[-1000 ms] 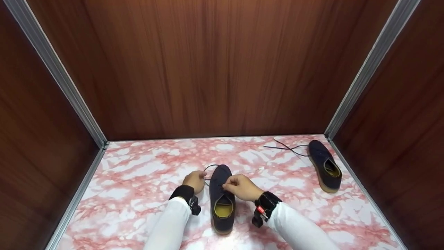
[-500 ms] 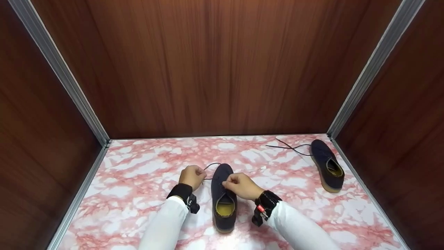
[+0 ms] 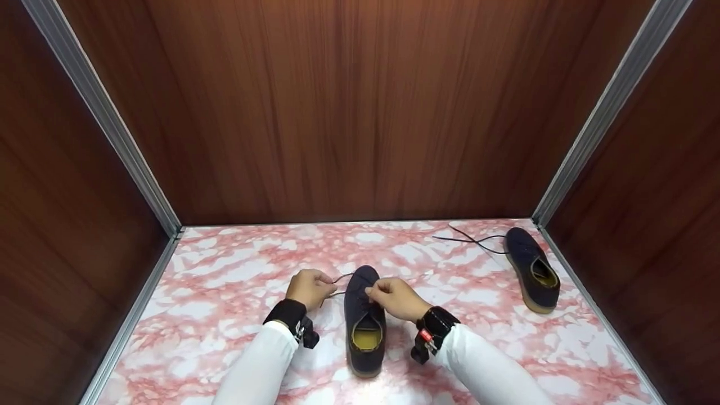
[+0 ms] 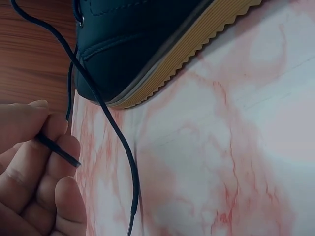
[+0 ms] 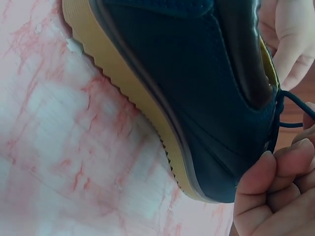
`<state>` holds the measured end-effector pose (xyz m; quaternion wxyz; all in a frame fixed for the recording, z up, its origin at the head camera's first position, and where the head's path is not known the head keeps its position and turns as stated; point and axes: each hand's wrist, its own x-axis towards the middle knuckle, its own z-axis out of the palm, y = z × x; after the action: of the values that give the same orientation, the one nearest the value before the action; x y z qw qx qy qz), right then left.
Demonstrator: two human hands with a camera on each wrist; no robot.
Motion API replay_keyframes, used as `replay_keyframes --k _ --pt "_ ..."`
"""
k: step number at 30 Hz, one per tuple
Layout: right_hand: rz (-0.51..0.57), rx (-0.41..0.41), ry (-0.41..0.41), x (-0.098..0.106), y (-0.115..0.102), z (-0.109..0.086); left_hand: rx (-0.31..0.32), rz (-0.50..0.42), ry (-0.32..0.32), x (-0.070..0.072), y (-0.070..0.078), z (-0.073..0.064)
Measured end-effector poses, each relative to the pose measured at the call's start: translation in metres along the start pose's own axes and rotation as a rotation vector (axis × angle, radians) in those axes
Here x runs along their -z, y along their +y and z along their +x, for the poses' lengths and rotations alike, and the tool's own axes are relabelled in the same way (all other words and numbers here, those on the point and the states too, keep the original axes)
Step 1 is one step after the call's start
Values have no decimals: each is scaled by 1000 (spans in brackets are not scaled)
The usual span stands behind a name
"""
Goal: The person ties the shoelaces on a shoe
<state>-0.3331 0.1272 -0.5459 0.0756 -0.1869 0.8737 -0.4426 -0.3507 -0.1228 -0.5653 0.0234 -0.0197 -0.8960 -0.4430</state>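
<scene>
A dark navy lace-up shoe (image 3: 365, 332) with a yellow lining stands upright on the marbled surface, its toe pointing away from me. My left hand (image 3: 310, 289), left of the toe, pinches a dark shoelace (image 4: 59, 150) near its end between thumb and fingers. Another stretch of lace (image 4: 129, 157) hangs loose beside that hand, its tip running down past the sole. My right hand (image 3: 399, 298) is at the shoe's lacing, its thumb and finger (image 5: 258, 172) pinching at the eyelet edge. What lies between those fingertips is mostly hidden.
A matching shoe (image 3: 531, 270) stands at the far right, its loose laces (image 3: 469, 239) crossed on the surface to its left. Brown wood-grain panels (image 3: 349, 112) enclose the back and both sides, with grey metal strips (image 3: 596, 118) along the corners.
My left hand has moved slightly left, away from the shoe, drawing the lace out with it. My right hand stays at the lacing. The view has shifted a little.
</scene>
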Motion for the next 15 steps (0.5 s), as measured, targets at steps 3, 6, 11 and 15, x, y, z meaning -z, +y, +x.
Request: replay_keyframes --k 3,6,11,15 --pt "-8 -1 11 3 2 0 -11 24 5 3 1 -3" --pt "-3 -16 19 6 3 0 -14 15 -6 7 3 -7" --pt "-12 -32 25 11 6 1 -31 -34 -39 14 10 -14" --pt "-38 -27 40 14 9 2 -88 -51 -82 20 17 -21"
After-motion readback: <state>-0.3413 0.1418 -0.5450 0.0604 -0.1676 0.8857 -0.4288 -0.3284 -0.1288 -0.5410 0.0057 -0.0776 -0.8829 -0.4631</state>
